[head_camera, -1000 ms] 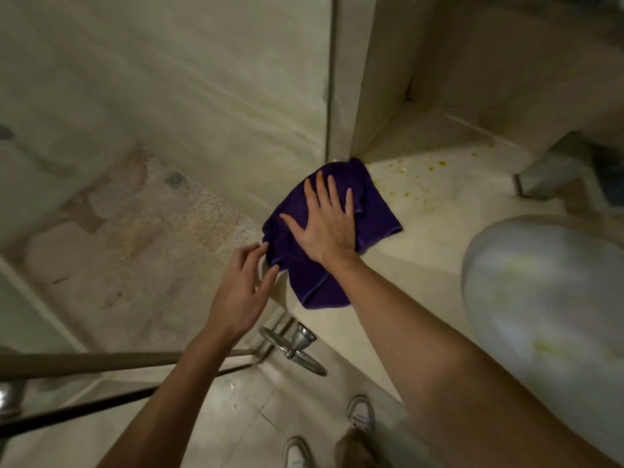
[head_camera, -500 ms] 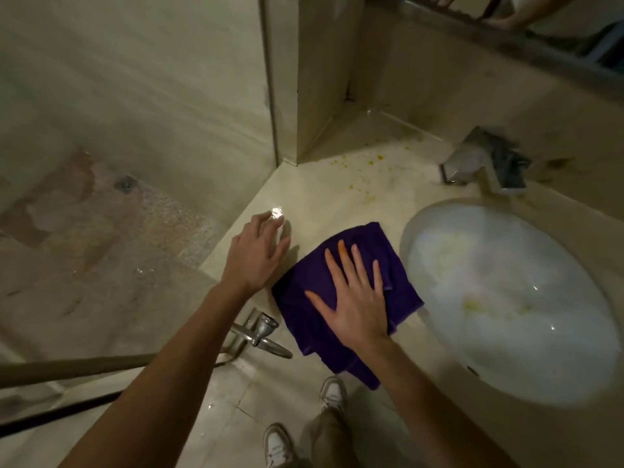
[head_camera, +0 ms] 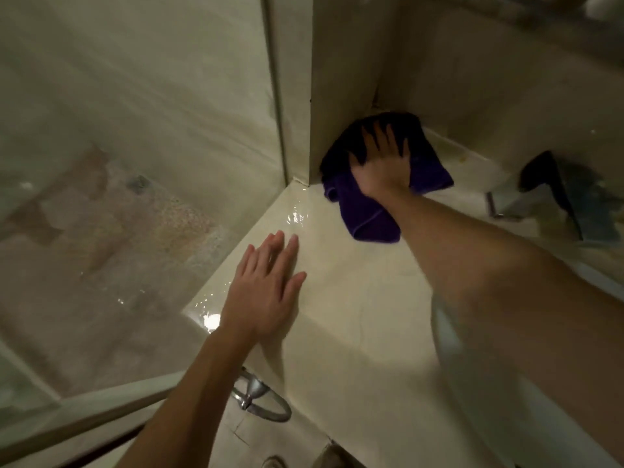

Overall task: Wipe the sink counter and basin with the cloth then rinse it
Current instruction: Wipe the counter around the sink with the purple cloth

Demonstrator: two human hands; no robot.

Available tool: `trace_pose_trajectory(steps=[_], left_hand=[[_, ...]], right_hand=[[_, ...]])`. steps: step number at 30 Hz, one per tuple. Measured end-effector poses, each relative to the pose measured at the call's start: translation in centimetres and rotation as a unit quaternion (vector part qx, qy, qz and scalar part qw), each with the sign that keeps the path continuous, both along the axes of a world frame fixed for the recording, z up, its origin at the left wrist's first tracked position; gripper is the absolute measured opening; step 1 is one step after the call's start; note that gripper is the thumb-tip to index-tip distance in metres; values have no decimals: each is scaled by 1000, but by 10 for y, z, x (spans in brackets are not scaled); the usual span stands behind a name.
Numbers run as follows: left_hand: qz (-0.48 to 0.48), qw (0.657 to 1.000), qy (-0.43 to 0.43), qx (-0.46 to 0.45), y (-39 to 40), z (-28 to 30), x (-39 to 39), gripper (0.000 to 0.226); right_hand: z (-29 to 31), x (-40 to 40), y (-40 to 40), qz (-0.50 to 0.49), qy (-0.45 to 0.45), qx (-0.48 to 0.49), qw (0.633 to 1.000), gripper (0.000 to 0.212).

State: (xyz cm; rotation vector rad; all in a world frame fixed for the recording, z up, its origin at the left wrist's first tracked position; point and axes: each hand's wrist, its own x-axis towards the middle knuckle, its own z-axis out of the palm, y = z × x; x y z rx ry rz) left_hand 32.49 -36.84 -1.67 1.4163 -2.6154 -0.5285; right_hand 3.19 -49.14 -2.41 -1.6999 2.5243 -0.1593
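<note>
A purple cloth (head_camera: pixel 366 214) lies crumpled in the far left corner of the beige sink counter (head_camera: pixel 354 298), against the wall pillar. My right hand (head_camera: pixel 383 163) presses flat on top of it with fingers spread. My left hand (head_camera: pixel 265 288) rests flat and empty on the counter's wet left edge, fingers together. The basin is almost fully hidden behind my right forearm; only a blurred pale sliver shows at the right.
A chrome faucet (head_camera: pixel 537 197) stands at the right, blurred. A glass shower partition (head_camera: pixel 135 163) borders the counter on the left. A chrome towel ring (head_camera: pixel 260 400) hangs below the counter's front edge. Shoes show at the bottom.
My right hand has pushed the cloth from the counter's front, beside the basin, back into the far corner. My left hand stays on the counter's left edge. The view has swung left.
</note>
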Motion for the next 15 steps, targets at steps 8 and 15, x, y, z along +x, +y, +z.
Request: trace_pose_trajectory(steps=[8, 15], left_hand=[[0, 999, -30, 23, -11, 15, -4, 67], [22, 1000, 8, 19, -16, 38, -44, 52]], right_hand=[[7, 18, 81, 28, -7, -12, 1000, 77], [6, 74, 255, 56, 13, 1, 998, 80]])
